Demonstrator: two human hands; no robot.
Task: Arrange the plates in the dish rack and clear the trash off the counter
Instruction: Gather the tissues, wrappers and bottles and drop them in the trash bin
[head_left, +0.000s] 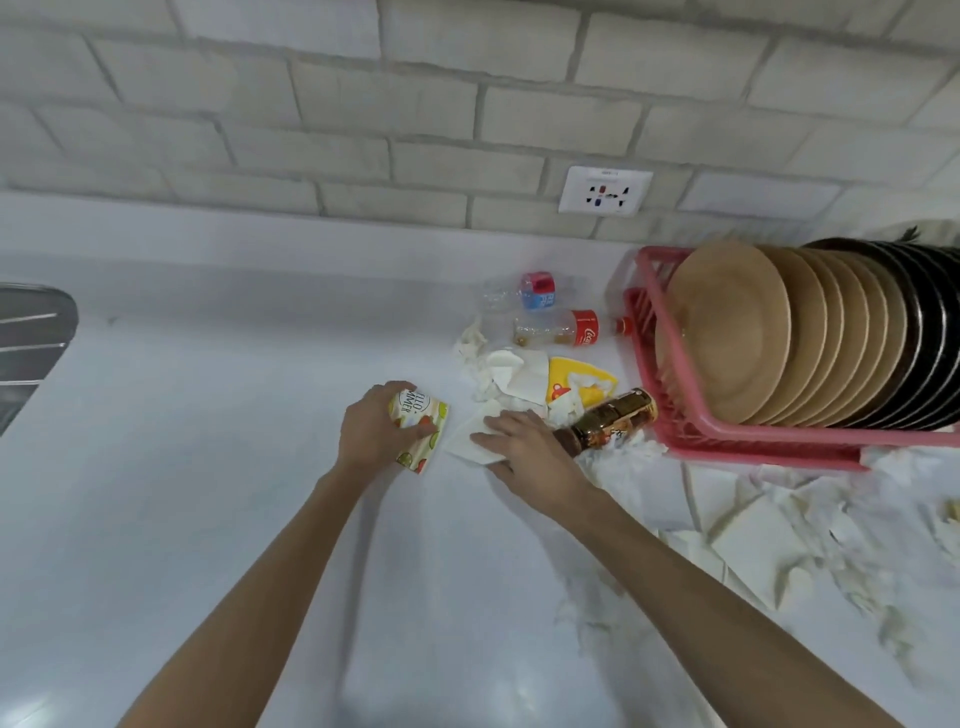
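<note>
Pink dish rack (675, 415), tan plates (737, 338), black plates (930, 322), fruit-patterned cup (421, 431), brown bottle (613, 415), grey brick wall (363, 104)

White counter (208, 467) bears pink dish rack (753, 453), bottles (561, 330), and seemingly crumpled tissues (753, 545).

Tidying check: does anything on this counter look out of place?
Yes. Torn tissue scraps litter the counter in front of the pink dish rack, and a brown bottle, a cola bottle and a clear bottle lie toppled beside it.

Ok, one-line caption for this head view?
Left hand grips a printed paper cup while the right hand rests on a napkin beside the plate-filled pink dish rack.
</note>
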